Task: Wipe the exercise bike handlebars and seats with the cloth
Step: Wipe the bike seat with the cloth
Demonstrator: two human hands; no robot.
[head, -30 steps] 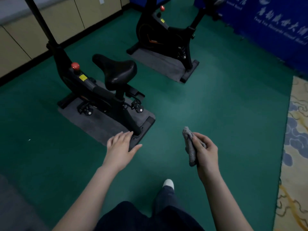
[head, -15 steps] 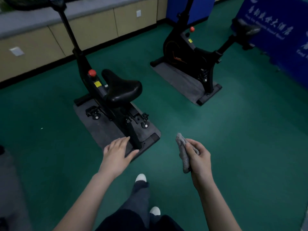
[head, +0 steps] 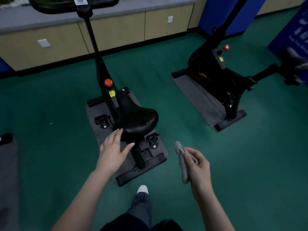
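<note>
Your right hand (head: 199,165), fingers curled around the cloth (head: 182,161), sits right of the seat (head: 139,119), whose long axis points away from you; your spread left hand (head: 113,147) is nearer.

We see the left hand (head: 113,148) spread flat, its fingertips at the near edge of the black seat (head: 138,120) of the near exercise bike (head: 106,84), which stands on a grey mat (head: 100,114). The right hand (head: 198,167) grips a folded grey cloth (head: 182,161) to the right of this bike. A second bike (head: 216,74) stands far right on the green floor (head: 250,155).
</note>
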